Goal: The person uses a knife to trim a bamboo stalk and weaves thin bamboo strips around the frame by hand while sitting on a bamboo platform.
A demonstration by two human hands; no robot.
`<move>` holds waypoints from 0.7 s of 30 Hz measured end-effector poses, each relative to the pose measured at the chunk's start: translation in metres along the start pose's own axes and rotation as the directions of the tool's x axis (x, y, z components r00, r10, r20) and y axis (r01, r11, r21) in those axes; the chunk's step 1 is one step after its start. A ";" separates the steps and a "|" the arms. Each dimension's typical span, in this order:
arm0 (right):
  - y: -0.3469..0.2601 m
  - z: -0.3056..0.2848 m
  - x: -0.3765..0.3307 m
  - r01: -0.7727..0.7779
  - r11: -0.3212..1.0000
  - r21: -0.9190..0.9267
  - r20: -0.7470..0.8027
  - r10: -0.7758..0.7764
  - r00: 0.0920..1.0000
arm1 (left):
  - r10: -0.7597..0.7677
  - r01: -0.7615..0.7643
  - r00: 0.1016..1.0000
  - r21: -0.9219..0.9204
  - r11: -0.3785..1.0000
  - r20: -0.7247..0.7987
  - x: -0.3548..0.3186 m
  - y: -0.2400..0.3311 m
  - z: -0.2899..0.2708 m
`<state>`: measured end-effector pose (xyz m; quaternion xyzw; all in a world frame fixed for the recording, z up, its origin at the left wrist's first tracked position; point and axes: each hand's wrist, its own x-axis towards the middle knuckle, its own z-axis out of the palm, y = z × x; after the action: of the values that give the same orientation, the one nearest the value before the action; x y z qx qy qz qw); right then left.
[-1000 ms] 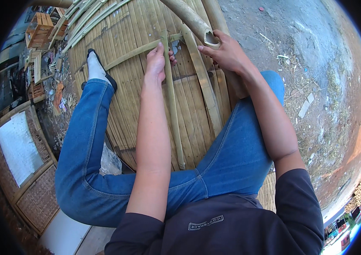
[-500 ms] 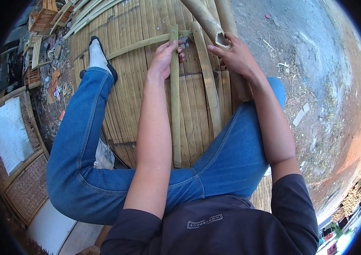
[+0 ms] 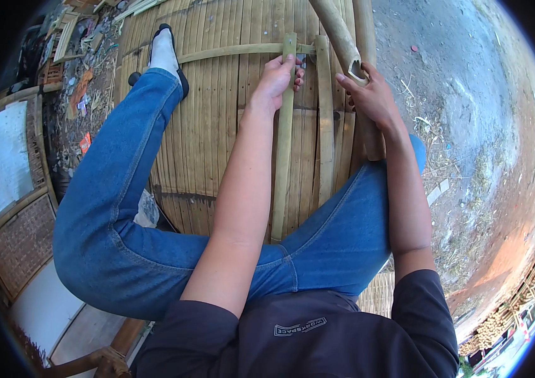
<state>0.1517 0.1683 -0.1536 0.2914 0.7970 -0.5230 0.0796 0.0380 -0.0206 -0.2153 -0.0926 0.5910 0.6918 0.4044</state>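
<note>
I sit on a panel of flattened bamboo slats [image 3: 217, 126] with my legs in blue jeans spread over it. My left hand [image 3: 277, 79] grips the upper part of a long bamboo strip [image 3: 282, 164] that lies lengthwise on the panel. A cross strip [image 3: 230, 51] runs under its top end. My right hand [image 3: 371, 97] rests on the cut end of a thick bamboo pole [image 3: 340, 38] that comes in from the top. A second lengthwise strip [image 3: 325, 120] lies between the two hands.
Bare dirt ground [image 3: 469, 126] with scattered chips lies to the right. At the left stand woven bamboo panels with wooden frames [image 3: 18, 233] and scraps of wood [image 3: 66, 38]. My left foot in a white sock and dark sandal [image 3: 165, 50] rests on the panel's far part.
The view has shifted, so the panel and hands sit lower in the picture. My left hand has closed on the long strip near the cross strip. My right hand stays on the pole's end.
</note>
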 end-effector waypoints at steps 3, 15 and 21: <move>0.000 0.003 -0.002 -0.017 1.000 -0.006 -0.023 0.017 1.000 | 0.002 -0.002 1.000 -0.021 1.000 -0.012 -0.002 0.000 0.001; -0.022 0.020 -0.025 0.325 0.880 -0.347 -0.124 -0.387 0.914 | 0.043 -0.044 0.996 -0.010 0.999 -0.075 0.004 -0.005 0.006; -0.036 0.027 -0.026 0.248 0.687 -0.683 0.048 -0.297 0.954 | 0.055 -0.055 0.998 -0.018 0.998 -0.020 0.013 -0.007 0.006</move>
<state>0.1481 0.1244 -0.1262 0.1373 0.9692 -0.1899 0.0760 0.0367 -0.0102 -0.2269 -0.0868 0.5908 0.7072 0.3784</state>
